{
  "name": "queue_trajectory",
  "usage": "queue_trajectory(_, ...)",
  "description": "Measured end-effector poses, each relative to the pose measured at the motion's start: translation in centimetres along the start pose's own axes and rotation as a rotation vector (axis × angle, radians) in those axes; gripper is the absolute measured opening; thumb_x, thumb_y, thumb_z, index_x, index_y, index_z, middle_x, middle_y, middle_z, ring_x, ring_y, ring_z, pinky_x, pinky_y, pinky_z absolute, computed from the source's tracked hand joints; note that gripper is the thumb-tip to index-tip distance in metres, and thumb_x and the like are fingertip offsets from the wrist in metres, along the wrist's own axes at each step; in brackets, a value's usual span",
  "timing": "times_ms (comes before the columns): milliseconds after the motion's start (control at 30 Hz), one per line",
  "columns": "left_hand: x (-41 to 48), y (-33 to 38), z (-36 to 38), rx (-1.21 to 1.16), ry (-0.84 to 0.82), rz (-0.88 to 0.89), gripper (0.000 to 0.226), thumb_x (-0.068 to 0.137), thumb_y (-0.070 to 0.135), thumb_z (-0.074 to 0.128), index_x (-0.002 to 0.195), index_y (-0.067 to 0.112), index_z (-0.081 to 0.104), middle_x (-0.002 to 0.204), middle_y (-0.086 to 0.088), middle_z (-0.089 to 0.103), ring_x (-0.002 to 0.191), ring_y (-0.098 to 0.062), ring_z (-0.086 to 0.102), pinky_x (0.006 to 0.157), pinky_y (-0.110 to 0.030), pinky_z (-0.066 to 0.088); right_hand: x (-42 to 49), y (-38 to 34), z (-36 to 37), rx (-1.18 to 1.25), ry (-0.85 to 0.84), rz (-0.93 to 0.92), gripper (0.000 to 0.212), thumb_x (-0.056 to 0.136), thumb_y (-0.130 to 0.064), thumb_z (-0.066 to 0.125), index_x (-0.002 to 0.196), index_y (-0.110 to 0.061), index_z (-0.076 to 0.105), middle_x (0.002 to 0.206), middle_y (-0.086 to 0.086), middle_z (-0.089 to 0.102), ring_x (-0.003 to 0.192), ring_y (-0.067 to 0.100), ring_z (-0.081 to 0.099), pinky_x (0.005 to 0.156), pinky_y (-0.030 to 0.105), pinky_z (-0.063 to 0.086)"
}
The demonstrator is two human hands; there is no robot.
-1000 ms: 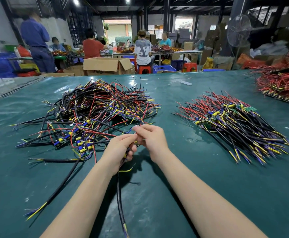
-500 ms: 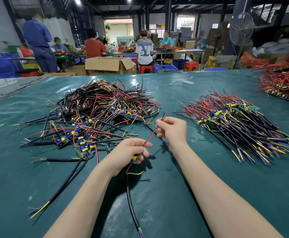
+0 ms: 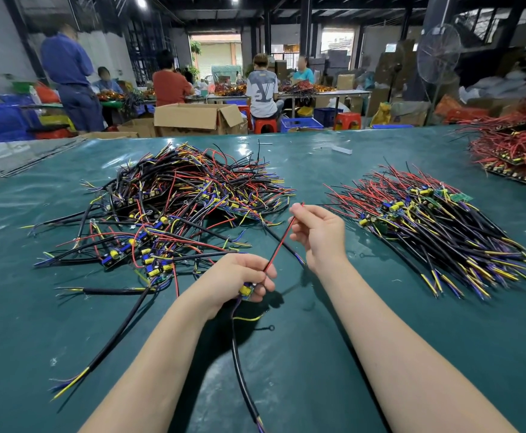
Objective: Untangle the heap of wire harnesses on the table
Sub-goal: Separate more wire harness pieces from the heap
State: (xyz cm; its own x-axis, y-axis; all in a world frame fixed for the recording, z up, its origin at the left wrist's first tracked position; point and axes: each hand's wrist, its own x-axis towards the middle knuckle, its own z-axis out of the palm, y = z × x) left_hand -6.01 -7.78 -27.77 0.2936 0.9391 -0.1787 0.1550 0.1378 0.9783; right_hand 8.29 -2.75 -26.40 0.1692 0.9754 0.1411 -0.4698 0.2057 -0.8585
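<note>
We have one harness out of the tangled heap (image 3: pixel 174 207) and held over the green table (image 3: pixel 318 354) between both hands. Our left hand (image 3: pixel 236 281) is closed around its small yellow-and-blue board (image 3: pixel 245 290), with the black cable (image 3: pixel 243 370) hanging down from that fist toward us. Our right hand (image 3: pixel 316 232) pinches the red wire (image 3: pixel 282 240) near its free tip, fingers together on it, so the wire runs taut and slanted between the two hands. The heap lies to the left, well apart from the combed-out pile (image 3: pixel 436 232) on the right, where this harness probably belongs. The risk we see is the pull itself: too much tension on the thin red lead could strain its joint at the board. A dark wire lying on the table seems to pass under the red one, and we cannot tell whether they are hooked; if they are, lifting away would drag the heap along. The dangling cable could also snag loose strands nearby.
</note>
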Motion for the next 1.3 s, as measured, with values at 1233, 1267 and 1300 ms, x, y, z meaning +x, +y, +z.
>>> queue_trajectory(1233,0.2,-0.4,-0.4,-0.469,0.303,0.144,0.022,0.083,-0.016,0.052,0.091,0.004,0.048,0.068,-0.009,0.066,0.057,-0.016,0.066,0.056,-0.024,0.057,-1.9,1.6,1.6,-0.55,-0.257,0.094,0.028,0.081,0.001,0.063,0.057,-0.013,0.057,0.054,0.003,0.053,0.048,0.011,0.044,0.04,0.015,0.035)
queue_trajectory(1267,0.2,-0.3,-0.4,-0.467,0.297,0.143,0.022,0.083,-0.017,0.053,0.091,0.003,0.048,0.069,-0.01,0.066,0.056,-0.015,0.066,0.056,-0.023,0.056,-1.9,1.6,1.7,-0.572,-0.246,0.053,0.03,0.081,0.003,0.062,0.056,-0.013,0.057,0.054,0.004,0.052,0.048,0.012,0.044,0.039,0.015,0.035)
queue_trajectory(1300,0.3,-0.2,-0.4,-0.461,0.288,0.142,0.021,0.082,-0.017,0.053,0.091,0.002,0.049,0.07,-0.01,0.065,0.056,-0.014,0.066,0.056,-0.023,0.056,-1.9,1.7,1.8,-0.576,-0.237,0.023,0.031,0.08,0.005,0.061,0.056,-0.013,0.056,0.053,0.004,0.052,0.048,0.014,0.044,0.039,0.016,0.035)
